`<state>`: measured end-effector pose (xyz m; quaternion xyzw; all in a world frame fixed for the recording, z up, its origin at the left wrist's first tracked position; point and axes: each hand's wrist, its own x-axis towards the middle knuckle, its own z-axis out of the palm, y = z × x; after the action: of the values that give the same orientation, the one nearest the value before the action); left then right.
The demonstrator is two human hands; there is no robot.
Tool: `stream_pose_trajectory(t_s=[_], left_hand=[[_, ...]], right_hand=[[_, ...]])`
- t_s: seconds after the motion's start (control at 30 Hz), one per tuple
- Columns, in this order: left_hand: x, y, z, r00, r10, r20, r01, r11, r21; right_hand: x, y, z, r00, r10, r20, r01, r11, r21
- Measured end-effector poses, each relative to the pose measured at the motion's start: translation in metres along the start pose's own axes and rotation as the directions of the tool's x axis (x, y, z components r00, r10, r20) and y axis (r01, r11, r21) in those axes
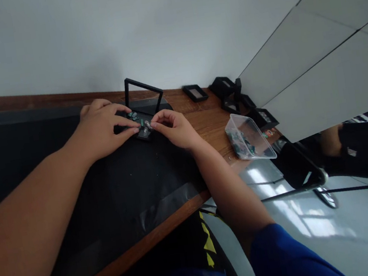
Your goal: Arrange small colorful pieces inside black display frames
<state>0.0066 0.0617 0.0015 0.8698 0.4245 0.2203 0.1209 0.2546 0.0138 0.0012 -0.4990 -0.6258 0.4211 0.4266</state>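
My left hand (101,125) rests on a small open black frame case (143,99) whose lid stands upright, fingers stretched over several small green and grey stones (134,116) lying in its base. My right hand (174,128) is curled beside it, thumb and forefinger pinching a small grey stone (148,124) at the case's near edge. Both hands sit on a black mat (108,186) that covers the wooden table (207,118).
A clear plastic tub (248,137) with green stones stands at the table's right end. Several more small black frame cases (229,92) are heaped behind it by the white wall. A black stand and another person's leg (333,141) show at the right, on the floor.
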Motion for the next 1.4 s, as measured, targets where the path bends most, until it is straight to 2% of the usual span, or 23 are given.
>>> stream_pose_trajectory(t_s=[0.23,0.5,0.7,0.97,1.2,1.4], left_hand=[[0.0,0.002,0.0,1.0,-0.02,0.004,0.02,1.0,-0.009],[0.0,0.0,-0.004,1.0,0.013,0.014,-0.013,1.0,-0.006],[0.0,0.0,-0.003,1.0,-0.01,-0.011,0.01,1.0,0.003],[0.002,0.007,-0.002,0.999,-0.027,-0.019,0.028,0.999,0.025],[-0.001,0.015,-0.003,0.994,-0.063,-0.088,0.063,0.998,0.002],[-0.002,0.018,-0.002,0.997,-0.039,-0.073,0.04,0.999,0.012]], right_hand=[[-0.002,-0.004,0.007,0.999,0.037,-0.003,-0.037,0.997,-0.072],[0.001,-0.002,0.012,1.0,0.003,0.02,-0.002,0.998,-0.06],[-0.003,-0.004,0.011,1.0,0.0,-0.012,-0.001,0.995,-0.1],[-0.004,-0.007,0.012,1.0,0.003,-0.028,-0.007,0.988,-0.152],[0.0,-0.003,0.014,0.999,0.038,-0.026,-0.041,0.992,-0.117],[0.002,0.001,0.013,0.999,0.04,-0.037,-0.044,0.99,-0.134]])
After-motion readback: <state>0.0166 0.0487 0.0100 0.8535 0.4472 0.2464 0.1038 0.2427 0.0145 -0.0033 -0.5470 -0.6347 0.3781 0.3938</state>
